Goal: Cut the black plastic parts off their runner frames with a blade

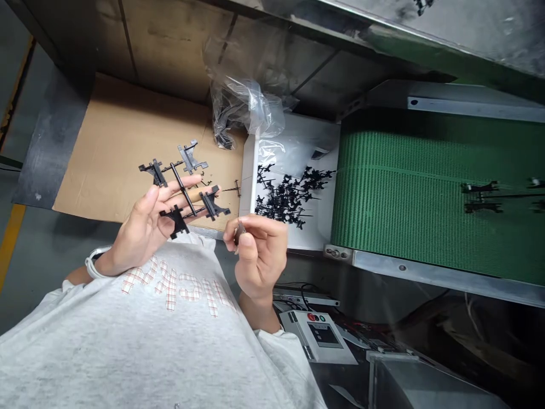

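My left hand (pixel 147 224) holds a black plastic sprue frame (pixel 183 190) with several moulded parts on its arms, fingers lying along it. My right hand (pixel 259 250) is closed in a pinch on a small dark tool or piece (pixel 239 232) beside the frame's right end; what it is I cannot make out. Both hands hover over the edge of a brown cardboard sheet (pixel 114 147).
A white tray (pixel 298 142) holds a heap of black plastic runners (pixel 289 196). A green conveyor belt (pixel 404 193) carries another black frame (pixel 481 196). A clear plastic bag (pixel 247 108) lies behind. A control box (pixel 321 335) with buttons sits lower right.
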Available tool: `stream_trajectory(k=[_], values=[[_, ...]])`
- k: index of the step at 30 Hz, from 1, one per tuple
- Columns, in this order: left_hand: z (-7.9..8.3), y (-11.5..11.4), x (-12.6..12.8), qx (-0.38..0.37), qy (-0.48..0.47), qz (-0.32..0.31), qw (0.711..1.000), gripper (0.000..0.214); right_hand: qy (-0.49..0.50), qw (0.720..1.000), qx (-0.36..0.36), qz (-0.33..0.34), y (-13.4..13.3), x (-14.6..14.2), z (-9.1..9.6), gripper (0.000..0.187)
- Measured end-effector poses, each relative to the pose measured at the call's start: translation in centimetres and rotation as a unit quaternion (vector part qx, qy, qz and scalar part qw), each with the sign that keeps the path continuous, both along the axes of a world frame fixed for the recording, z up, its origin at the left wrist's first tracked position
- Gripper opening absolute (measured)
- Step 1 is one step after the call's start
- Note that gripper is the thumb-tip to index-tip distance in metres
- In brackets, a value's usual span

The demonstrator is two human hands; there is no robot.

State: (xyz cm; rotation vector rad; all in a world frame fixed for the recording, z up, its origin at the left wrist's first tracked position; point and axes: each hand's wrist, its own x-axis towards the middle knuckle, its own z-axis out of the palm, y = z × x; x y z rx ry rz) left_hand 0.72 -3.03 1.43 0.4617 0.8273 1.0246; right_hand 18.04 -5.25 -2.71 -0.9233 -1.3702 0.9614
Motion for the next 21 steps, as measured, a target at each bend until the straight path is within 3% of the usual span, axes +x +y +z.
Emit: stream_trajectory(k=[7,13,16,19,21], values=[[-0.8,-0.2,0.0,0.051,-0.008,-0.012,0.999,0.06,0.066,0.989,-0.133,0.017,-0.2,-2.0,-0.9,0.024],[-1.2,-0.5,0.5,0.084,-0.003,-0.022,0.996,0.061,0.179,0.937,-0.287,0.081,0.5,-4.0,-1.0,0.032],[-1.7,-0.7,0.6,0.12,-0.011,-0.022,0.992,0.063,0.223,0.923,-0.305,0.072,1.1,-3.9,-0.6,0.029],[-2.1,-0.9,-0.1,0.147,-0.025,-0.048,0.988,0.07,0.233,0.928,-0.289,0.035,1.9,-2.8,-0.1,0.027],[-2.1,-0.9,-0.9,0.126,-0.031,-0.073,0.989,0.075,0.212,0.938,-0.274,0.024,2.4,-1.8,0.2,0.026]])
